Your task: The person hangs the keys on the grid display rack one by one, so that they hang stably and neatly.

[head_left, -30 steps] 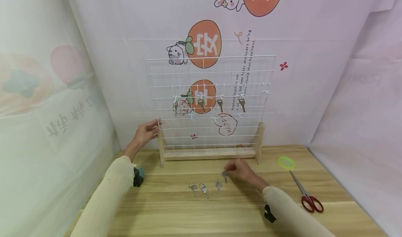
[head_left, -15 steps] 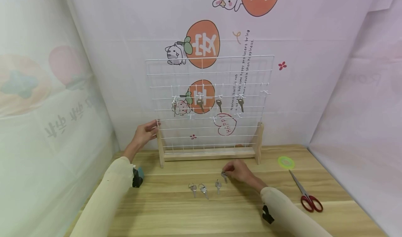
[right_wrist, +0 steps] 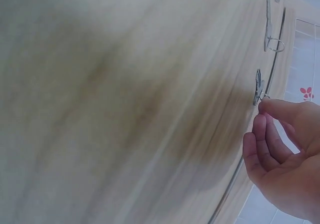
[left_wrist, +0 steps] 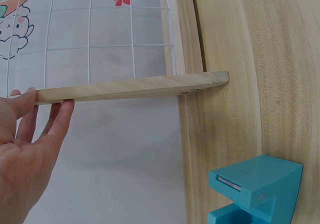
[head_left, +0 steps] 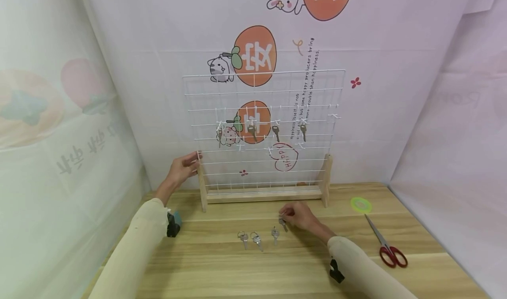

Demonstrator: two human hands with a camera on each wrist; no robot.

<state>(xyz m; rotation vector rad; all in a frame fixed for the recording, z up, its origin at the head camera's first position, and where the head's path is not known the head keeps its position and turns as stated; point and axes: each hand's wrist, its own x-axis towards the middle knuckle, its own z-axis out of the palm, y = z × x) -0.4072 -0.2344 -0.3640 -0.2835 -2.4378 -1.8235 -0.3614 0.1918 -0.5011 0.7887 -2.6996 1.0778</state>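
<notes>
Hand right [head_left: 299, 215]: curled, pinching 1 key [head_left: 283, 224] | Hand left [head_left: 181, 170]: pinching wooden upright [left_wrist: 135, 88]

Sheet-walled booth [head_left: 443, 127], printed hangings [head_left: 380, 131] around a wooden tabletop [head_left: 222, 272]

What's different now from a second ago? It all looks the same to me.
Very little: the right hand edged slightly left, towards the three loose keys, still pinching one key. Nothing was newly taken hold of or let go. The left hand still grips the side of the rack, and the hanging keys and scissors stay put.
</notes>
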